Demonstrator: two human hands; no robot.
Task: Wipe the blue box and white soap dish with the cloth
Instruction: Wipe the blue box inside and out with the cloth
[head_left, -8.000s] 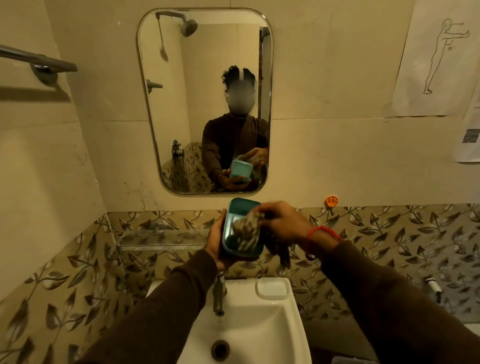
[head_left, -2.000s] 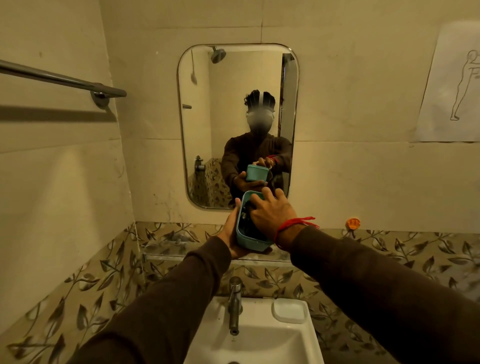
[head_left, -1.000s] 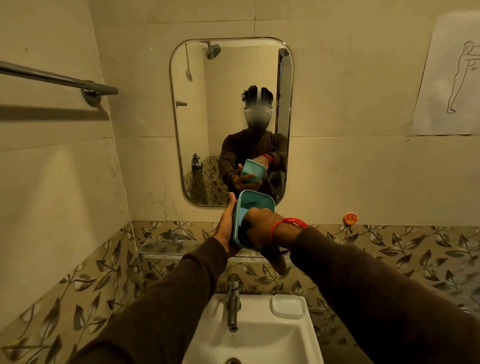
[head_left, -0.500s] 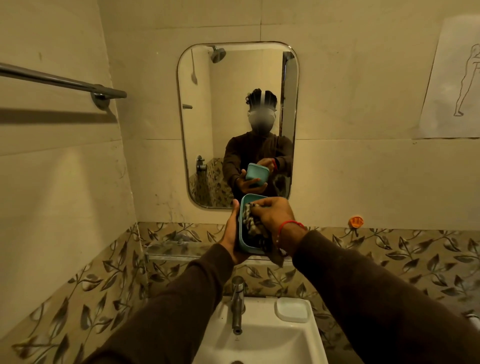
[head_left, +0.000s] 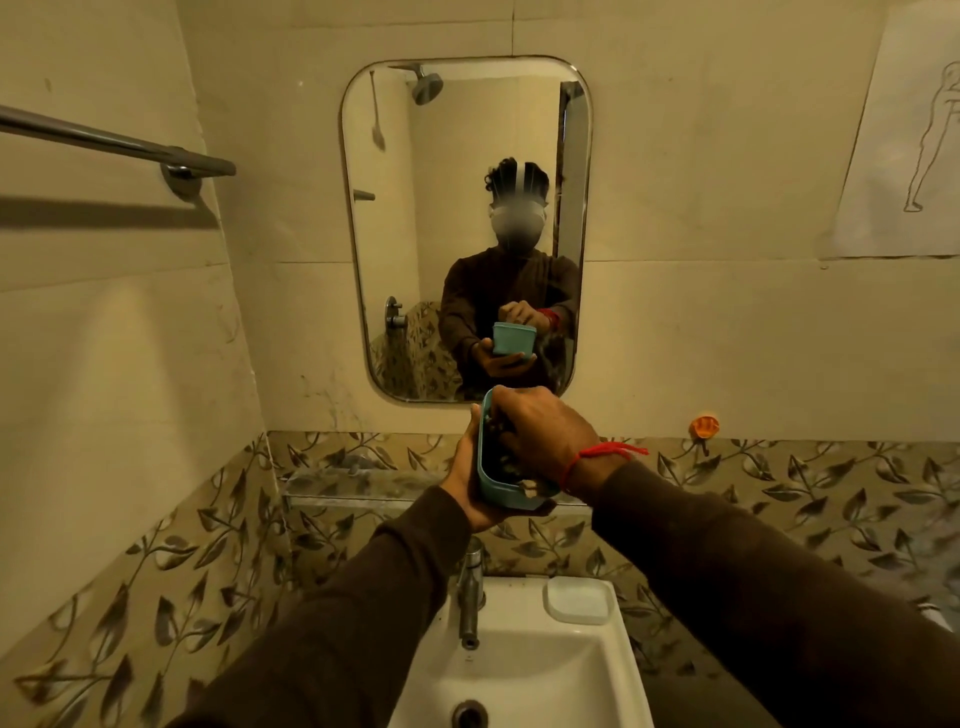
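Left hand grip cups the blue box from beneath and behind, held up in front of the mirror. Right hand reaches inside the box, fingers curled on the cloth, mostly hidden. Step in hand: wiping the box interior. White soap dish sits untouched on the sink beside the tap; likely next, set the box down and wipe the dish.

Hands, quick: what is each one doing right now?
Left hand: holds the blue plastic box from beneath.
Right hand: fingers inside the box, pressing the patterned cloth; grip hidden.
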